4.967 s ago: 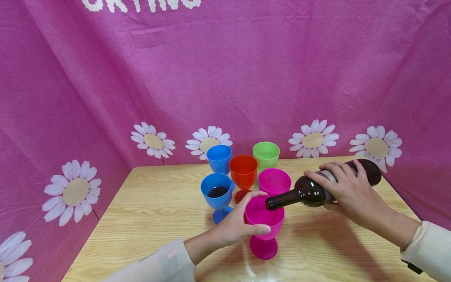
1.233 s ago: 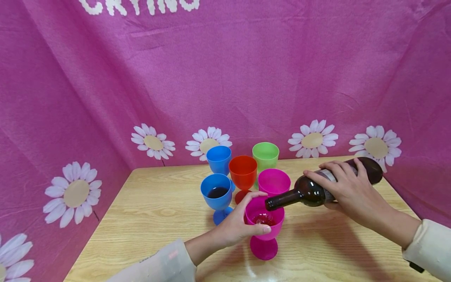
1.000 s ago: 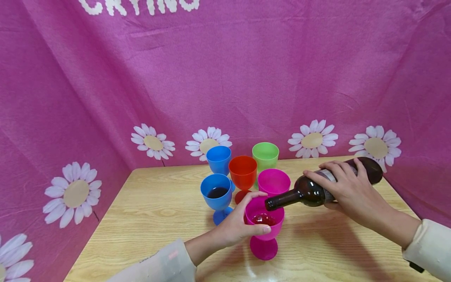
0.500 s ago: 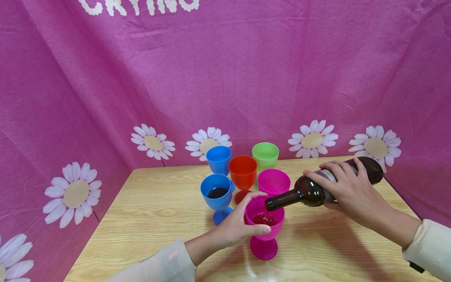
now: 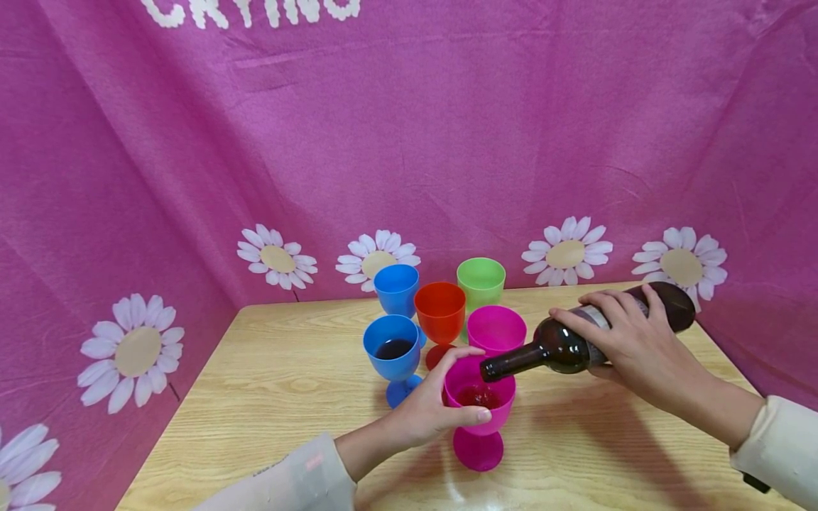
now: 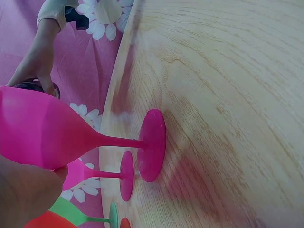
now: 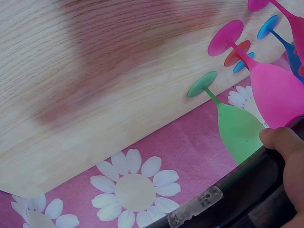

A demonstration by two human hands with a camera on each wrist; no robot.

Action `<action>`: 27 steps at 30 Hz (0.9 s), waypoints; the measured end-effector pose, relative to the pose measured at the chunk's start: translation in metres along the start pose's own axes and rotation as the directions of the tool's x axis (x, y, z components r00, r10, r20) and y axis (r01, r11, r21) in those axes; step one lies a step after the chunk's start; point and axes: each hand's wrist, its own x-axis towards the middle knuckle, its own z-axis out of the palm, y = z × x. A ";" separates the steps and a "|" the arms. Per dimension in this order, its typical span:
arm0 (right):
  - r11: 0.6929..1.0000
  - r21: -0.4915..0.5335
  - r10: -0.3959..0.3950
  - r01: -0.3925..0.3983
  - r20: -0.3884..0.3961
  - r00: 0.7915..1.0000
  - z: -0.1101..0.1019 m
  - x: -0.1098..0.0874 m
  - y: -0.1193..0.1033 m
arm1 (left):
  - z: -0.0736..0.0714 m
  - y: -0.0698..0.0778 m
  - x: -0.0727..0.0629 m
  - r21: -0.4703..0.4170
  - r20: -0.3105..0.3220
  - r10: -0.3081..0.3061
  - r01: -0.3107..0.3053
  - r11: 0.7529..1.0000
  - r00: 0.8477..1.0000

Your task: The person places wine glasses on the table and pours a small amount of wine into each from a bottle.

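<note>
Slanting down leftward, the dark glass wine bottle (image 5: 562,348) has its base raised toward the tabletop's (image 5: 287,390) far right corner and its mouth over the bowl of the nearest magenta goblet (image 5: 500,415). That overlap of mouth and bowl is the key relation: the neck crosses the rim from the right, and whether the two touch cannot be told. Right-hand fingers wrap over the bottle's body; the right hand (image 5: 635,355) is well apart from the goblet. The left hand (image 5: 422,415) is nearer, gripping the bowl from the left, thumb on its near wall, a finger at the far rim. The goblet stands upright about midway between the tabletop's left and right edges, with red liquid (image 5: 476,399) inside. Between it and the far edge cluster a second magenta goblet (image 5: 497,330), a red-orange goblet (image 5: 441,316) and others.
</note>
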 end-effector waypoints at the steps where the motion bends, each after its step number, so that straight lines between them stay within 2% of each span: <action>1: 1.000 0.001 0.001 -0.001 -0.001 1.000 0.000 0.000 0.000 | 0.000 0.000 0.000 0.000 0.000 0.000 0.000 1.000 1.000; 15: 1.000 0.006 -0.002 0.003 -0.022 1.000 0.000 0.000 0.000 | 0.000 0.000 0.000 -0.001 -0.001 0.003 -0.003 1.000 1.000; 27: 1.000 0.005 0.005 -0.005 0.000 1.000 -0.001 0.000 -0.001 | 0.000 0.000 0.000 0.014 -0.006 -0.006 0.006 1.000 1.000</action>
